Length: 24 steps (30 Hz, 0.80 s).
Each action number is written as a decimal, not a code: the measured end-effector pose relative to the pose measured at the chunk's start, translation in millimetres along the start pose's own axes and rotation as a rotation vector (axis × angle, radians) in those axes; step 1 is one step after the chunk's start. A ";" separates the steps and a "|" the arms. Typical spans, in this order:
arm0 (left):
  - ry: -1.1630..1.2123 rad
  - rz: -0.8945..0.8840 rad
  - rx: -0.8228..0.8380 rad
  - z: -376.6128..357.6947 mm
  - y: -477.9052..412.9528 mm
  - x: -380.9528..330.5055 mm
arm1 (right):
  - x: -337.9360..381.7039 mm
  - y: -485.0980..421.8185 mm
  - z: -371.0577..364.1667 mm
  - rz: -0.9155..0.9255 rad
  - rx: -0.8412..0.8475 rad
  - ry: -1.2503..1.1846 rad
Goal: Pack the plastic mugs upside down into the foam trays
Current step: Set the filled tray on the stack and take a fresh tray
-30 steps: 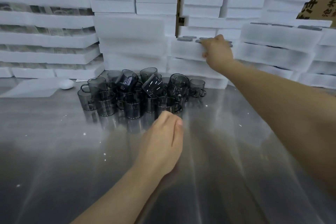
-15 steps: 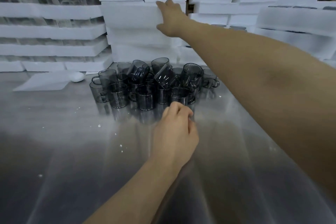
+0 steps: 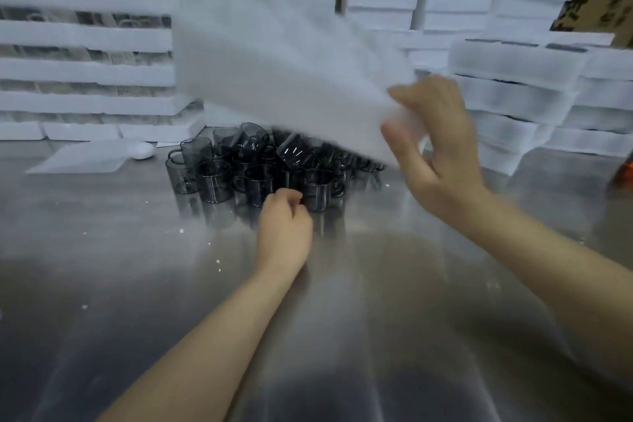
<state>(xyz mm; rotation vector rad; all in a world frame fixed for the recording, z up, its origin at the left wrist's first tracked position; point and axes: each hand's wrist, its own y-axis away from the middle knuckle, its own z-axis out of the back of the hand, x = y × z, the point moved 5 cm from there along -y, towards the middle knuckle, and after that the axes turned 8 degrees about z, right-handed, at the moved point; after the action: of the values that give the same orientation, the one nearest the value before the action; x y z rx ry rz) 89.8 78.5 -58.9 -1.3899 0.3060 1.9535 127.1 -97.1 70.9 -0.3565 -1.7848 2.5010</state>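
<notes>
My right grip (image 3: 435, 147) had hold of a white foam tray (image 3: 284, 55) by its near corner, thumb on the side facing me and fingers curled round behind the edge. The tray hung tilted in the air, its held corner lowest and its far end raised toward the back wall, and it was blurred. It was above the heap of mugs (image 3: 253, 161) and hid the back right part of the heap.

My left grip (image 3: 284, 233) lay low over the bench (image 3: 376, 319), knuckles up and fingers curled in, with nothing to be seen inside it. It was just beside the front mug (image 3: 317, 192), which stood upright; I could not tell whether my fingertips touched it.

The mugs were dark, see-through plastic, crowded together at the middle of the bench, most of them standing and a few lying tipped on top of the others. None sat in the tray I held.

Stacks of foam trays (image 3: 513, 79) stood along the back and right, and dark rounds showed in the top one. More stacks (image 3: 85, 72) rose at the left. A flat foam sheet (image 3: 82, 158) lay on the bench left of the mugs, with a small white rounded thing (image 3: 140, 150) at its corner. White crumbs (image 3: 180, 230) dotted the steel.
</notes>
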 end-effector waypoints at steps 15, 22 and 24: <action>1.005 0.421 0.108 28.6 2.7 11.5 | -41.5 114.4 65.3 -0.528 -0.102 -0.499; 0.735 0.275 0.270 10.7 3.4 0.2 | -118.6 150.2 22.8 -1.015 -0.034 -0.294; 0.737 0.271 0.268 9.4 1.1 0.0 | -128.4 143.8 4.4 -0.966 0.015 -0.229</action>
<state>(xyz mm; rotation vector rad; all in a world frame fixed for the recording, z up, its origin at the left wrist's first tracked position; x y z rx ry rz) 82.2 82.9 -55.4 -1.9056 1.0999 1.4420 264.5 -171.2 -42.3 0.6658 -1.4559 1.8698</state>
